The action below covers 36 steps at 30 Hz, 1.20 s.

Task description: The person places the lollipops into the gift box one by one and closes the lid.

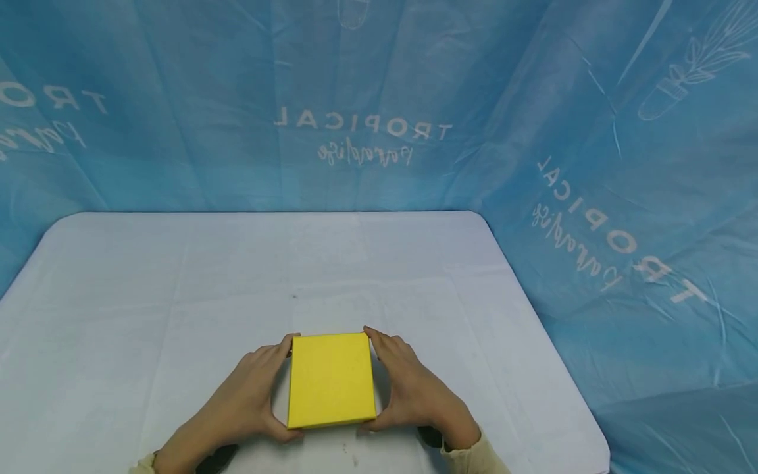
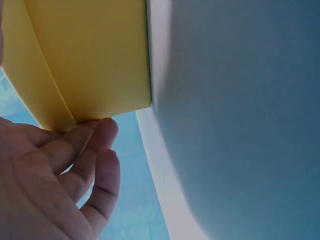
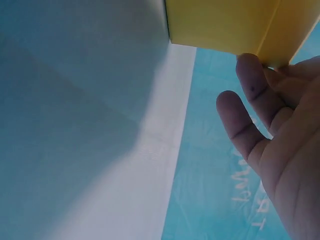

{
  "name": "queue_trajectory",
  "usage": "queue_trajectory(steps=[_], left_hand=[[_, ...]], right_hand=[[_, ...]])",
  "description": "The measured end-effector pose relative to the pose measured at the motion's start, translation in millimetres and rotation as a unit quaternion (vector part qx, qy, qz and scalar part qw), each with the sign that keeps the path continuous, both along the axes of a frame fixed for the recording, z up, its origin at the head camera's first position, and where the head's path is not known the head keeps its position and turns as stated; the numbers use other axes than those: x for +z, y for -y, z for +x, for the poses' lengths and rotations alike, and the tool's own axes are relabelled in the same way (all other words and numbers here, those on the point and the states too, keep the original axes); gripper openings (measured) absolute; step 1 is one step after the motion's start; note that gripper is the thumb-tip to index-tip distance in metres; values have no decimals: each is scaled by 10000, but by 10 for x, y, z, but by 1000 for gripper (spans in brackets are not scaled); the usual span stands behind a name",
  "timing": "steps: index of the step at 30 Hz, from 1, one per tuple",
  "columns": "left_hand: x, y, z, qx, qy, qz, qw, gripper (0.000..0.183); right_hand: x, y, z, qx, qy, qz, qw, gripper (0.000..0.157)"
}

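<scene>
A yellow square box [image 1: 331, 380] is between my two hands near the front of the white table [image 1: 237, 263]. At its left side, my left hand [image 1: 251, 388] grips it, thumb at the near corner and fingers at the far corner. My right hand [image 1: 411, 385] grips the opposite side the same way. In the left wrist view a seam runs along the side of the box [image 2: 95, 50], and fingertips [image 2: 106, 129] touch its far edge. The right wrist view shows the box [image 3: 220, 25] with fingers [image 3: 250, 75] at its end. The thumbs are mostly hidden in the wrist views.
Blue curtains [image 1: 367, 79] with white mirrored lettering hang behind the table and along its right side. The table's rounded far edge [image 1: 272, 212] meets the curtain. Small dark marks [image 1: 295, 297] dot the white cover. Light sleeves [image 1: 476, 454] show at the wrists.
</scene>
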<state>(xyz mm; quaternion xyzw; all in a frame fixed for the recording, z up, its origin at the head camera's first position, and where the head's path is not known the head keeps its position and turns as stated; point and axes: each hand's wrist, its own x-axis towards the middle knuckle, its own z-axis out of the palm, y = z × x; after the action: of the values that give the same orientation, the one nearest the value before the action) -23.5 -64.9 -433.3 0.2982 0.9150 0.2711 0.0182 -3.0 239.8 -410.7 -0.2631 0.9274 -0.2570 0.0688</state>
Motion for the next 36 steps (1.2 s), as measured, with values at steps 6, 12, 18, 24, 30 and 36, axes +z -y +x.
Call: queue_trajectory(steps=[6,12,18,24,30,36], left_hand=[[19,-14,15,11,9,-70,10000,145],[15,-32,27,40,-10,-260,9997,145],[6,-46,29,103,69,-512,9986,147],[-1,-58,28,178,190,-740,9969,147],[3,-64,27,269,115,-767,9966,147],[-10,-57,52,353,43,-812,9961,148]], right_hand=[[-32,1,-2,-3,-106,-52,9999,145],[-85,7,-4,-70,-204,32,9998,145],[-92,6,-13,-22,-375,124,9992,145],[-96,-1,-4,-43,-322,119,9994,143],[-120,-5,-14,-91,-314,-10,9995,143],[-148,-8,-12,-31,-229,-127,9997,144]])
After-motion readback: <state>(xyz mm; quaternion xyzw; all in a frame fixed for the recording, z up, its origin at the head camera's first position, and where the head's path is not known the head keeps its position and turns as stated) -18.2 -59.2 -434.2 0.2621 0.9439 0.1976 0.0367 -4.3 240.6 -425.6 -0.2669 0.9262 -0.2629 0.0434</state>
